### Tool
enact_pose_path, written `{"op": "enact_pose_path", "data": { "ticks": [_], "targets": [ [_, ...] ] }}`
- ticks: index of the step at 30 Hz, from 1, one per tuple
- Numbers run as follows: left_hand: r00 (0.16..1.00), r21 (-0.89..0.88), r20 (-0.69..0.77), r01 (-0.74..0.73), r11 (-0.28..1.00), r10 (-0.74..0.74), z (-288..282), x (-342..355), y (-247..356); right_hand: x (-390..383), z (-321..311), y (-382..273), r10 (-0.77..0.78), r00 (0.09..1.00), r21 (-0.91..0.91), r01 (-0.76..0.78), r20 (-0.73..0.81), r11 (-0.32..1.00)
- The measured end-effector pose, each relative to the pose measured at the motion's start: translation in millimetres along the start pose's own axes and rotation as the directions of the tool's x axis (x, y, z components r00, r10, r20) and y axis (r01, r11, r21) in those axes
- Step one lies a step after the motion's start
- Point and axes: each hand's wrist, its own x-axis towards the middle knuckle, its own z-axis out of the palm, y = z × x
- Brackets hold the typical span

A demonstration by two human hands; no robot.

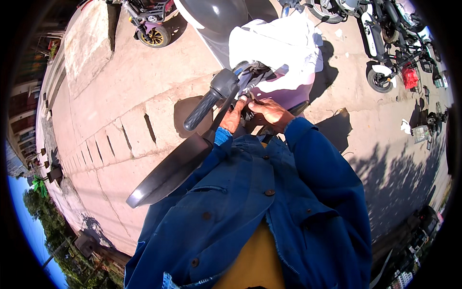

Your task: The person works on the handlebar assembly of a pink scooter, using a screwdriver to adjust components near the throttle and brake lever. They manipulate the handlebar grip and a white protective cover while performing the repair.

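Observation:
My left hand [233, 117] and my right hand [272, 113] meet in front of my chest, close below a scooter's handlebar. Both have bent fingers, thumbs and fingertips pressed in around small dark parts that I cannot make out. Just left of them are the black rubber grip [201, 111] and the switch housing [224, 83]. A black mirror [169, 169] sticks out toward me, beside my left sleeve. White cloth [272, 45] is draped over the front of the scooter, with a pinkish body panel [286, 93] below it. The fingertips are partly hidden.
Another vehicle with a glossy dark top [211, 19] stands right beyond the cloth. A scooter's front wheel [154, 36] is at the far left, and several parked scooters [385, 45] line the right. Slots [149, 128] cut across the concrete paving on the left.

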Motion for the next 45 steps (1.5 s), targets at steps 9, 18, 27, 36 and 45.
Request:
{"op": "enact_pose_path", "data": {
  "ticks": [9,18,27,36,45],
  "targets": [
    [1.0,0.097,0.009,-0.007,0.995,0.006,-3,7,-5,10,-1,23,-0.172,0.966,-0.537,0.043,-0.192,0.843],
    [0.997,0.6,0.017,-0.067,0.797,0.071,7,9,35,-4,7,2,-0.175,0.984,-0.774,0.126,0.02,0.62],
    [0.998,0.462,0.031,0.04,0.886,-0.061,5,27,21,-17,31,-18,0.017,0.979,-0.236,-0.065,-0.203,0.97],
    [0.992,0.514,-0.065,0.126,0.848,-0.108,12,14,32,-22,33,-10,-0.155,0.958,-0.512,0.01,-0.241,0.859],
    [0.997,0.585,0.013,0.053,0.809,-0.076,5,25,26,1,31,32,-0.25,0.91,-0.479,0.066,-0.332,0.875]
  ]
}}
